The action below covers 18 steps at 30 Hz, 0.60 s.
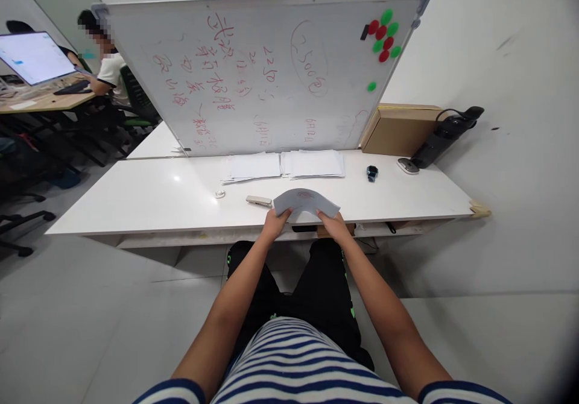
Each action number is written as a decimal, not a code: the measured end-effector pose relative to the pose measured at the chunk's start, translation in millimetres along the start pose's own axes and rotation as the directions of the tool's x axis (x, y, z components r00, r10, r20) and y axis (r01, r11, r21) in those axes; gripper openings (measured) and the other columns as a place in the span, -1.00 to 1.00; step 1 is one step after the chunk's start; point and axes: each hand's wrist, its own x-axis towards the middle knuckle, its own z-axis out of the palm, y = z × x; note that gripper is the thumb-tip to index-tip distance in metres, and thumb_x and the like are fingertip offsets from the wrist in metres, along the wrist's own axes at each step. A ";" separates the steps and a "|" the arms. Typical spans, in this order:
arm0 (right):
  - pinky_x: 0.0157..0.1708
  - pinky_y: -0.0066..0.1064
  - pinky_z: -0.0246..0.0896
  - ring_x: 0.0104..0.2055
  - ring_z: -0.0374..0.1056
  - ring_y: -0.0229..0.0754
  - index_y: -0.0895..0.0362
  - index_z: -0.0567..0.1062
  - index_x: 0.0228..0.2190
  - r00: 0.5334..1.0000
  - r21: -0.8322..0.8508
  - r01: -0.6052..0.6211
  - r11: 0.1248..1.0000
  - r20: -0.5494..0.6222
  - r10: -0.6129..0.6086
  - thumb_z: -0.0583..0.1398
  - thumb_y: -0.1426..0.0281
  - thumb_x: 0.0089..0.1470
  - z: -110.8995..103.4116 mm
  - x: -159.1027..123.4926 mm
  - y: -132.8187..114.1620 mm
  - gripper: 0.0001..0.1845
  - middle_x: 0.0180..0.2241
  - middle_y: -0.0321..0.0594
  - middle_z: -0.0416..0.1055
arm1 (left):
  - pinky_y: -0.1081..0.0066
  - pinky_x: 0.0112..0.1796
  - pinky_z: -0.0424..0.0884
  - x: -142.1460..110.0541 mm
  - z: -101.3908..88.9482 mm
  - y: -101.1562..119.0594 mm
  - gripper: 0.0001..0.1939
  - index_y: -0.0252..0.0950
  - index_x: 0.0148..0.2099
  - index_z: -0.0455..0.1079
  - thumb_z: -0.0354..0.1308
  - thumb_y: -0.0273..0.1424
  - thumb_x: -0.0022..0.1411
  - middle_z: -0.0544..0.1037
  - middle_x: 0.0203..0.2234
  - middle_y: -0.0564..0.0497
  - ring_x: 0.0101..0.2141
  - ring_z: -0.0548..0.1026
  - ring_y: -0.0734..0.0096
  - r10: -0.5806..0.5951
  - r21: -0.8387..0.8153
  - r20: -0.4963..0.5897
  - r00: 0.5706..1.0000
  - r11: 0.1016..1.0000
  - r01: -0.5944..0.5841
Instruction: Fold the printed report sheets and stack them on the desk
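Note:
A sheet of paper (304, 199), arched upward in the middle and bearing a faint reddish print, is held at the desk's front edge. My left hand (275, 224) pinches its left side, thumb on top. At the right side my right hand (335, 225) grips it the same way. Whether it is one sheet or several I cannot tell. A beige stapler (259, 201) lies just left of the paper. Behind it rest two stacks of white paper, a left stack (256, 166) and a right stack (315, 164), side by side.
A whiteboard (289, 114) with red writing stands behind the stacks. On the right are a smartwatch (371, 173), a mouse (408, 166), a black bottle (446, 135) and a cardboard box (402, 129). A small white item (219, 194) lies left. Another person (111, 72) sits at a far desk.

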 end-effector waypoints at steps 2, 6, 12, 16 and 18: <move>0.01 -0.17 0.24 -0.02 0.39 0.03 0.16 0.53 -0.17 0.999 -0.042 -0.023 0.999 -0.043 0.021 0.21 0.15 -0.05 2.2 -3.4 -3.6 -0.55 -0.12 -0.06 0.50 | 0.19 -0.16 0.42 -1.8 -1.1 2.6 -0.66 -0.32 -0.20 0.50 0.18 -0.17 0.11 0.60 -0.26 -0.10 -0.19 0.51 0.09 -0.010 0.049 0.003 1.000 0.999 0.010; -0.01 -0.13 0.25 -0.04 0.40 0.08 0.19 0.54 -0.21 0.998 -0.104 0.005 0.995 -0.064 -0.012 0.22 0.17 -0.08 -6.5 -15.3 -4.0 -0.57 -0.14 0.01 0.51 | 0.22 -0.21 0.43 -5.0 -12.0 10.9 -0.70 -0.31 -0.24 0.50 0.20 -0.18 0.09 0.59 -0.31 -0.08 -0.23 0.51 0.11 -0.001 0.113 0.101 0.995 0.993 -0.011; -0.08 -0.07 0.33 -0.12 0.45 0.13 0.18 0.57 -0.26 0.974 0.080 -0.216 0.973 0.093 0.208 0.37 0.24 -0.28 -28.0 -61.7 34.5 -0.53 -0.18 0.00 0.53 | 0.32 -0.18 0.41 5.1 -44.5 14.7 -0.50 -0.26 0.19 0.19 0.05 -0.24 0.24 0.50 -0.08 -0.15 -0.20 0.50 0.33 0.086 0.032 0.051 0.995 0.996 -0.087; -0.12 -0.08 0.37 -0.15 0.47 0.10 0.19 0.55 -0.25 0.932 0.273 -0.353 0.895 0.182 0.312 0.39 0.29 -0.31 -24.1 -88.5 51.7 -0.52 -0.17 -0.03 0.53 | 0.21 0.05 0.24 33.9 -74.3 1.3 -0.63 -0.26 0.08 0.33 -0.03 -0.27 0.28 0.45 0.01 -0.14 0.03 0.36 0.21 0.223 0.353 0.012 0.975 0.911 -0.212; -0.14 -0.10 0.38 -0.16 0.47 0.11 0.19 0.56 -0.28 0.922 0.328 -0.386 0.862 0.168 0.349 0.39 0.33 -0.34 -18.2 -92.0 47.9 -0.54 -0.18 -0.03 0.54 | 0.18 0.11 0.14 48.7 -84.6 -10.3 -0.67 -0.27 -0.01 0.41 0.02 -0.25 0.26 0.47 -0.02 -0.14 0.08 0.30 0.15 0.237 0.502 0.043 0.971 0.835 -0.226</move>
